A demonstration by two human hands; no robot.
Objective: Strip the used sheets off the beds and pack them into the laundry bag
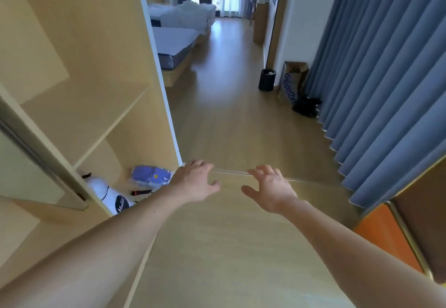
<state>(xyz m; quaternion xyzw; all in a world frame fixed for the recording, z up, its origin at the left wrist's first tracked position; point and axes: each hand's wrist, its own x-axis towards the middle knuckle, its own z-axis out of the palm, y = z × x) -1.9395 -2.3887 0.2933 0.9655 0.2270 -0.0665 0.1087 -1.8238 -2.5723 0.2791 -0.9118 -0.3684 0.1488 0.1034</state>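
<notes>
Wooden floor [229,119] lies open between wardrobe edge [166,90] and curtain [386,78], reaching the bed [175,39].

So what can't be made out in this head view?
Near bed: head end hidden by the wardrobe panel.
Far bed: too small to tell sheets apart.
White bag: part hidden by the left forearm, print cut off.
Dark heap by curtain: too small to identify.

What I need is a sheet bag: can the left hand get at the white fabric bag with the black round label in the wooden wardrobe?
Probably yes: the open left hand is beside the wardrobe, whose open bottom compartment holds the white fabric bag near its front, uncovered.
</notes>
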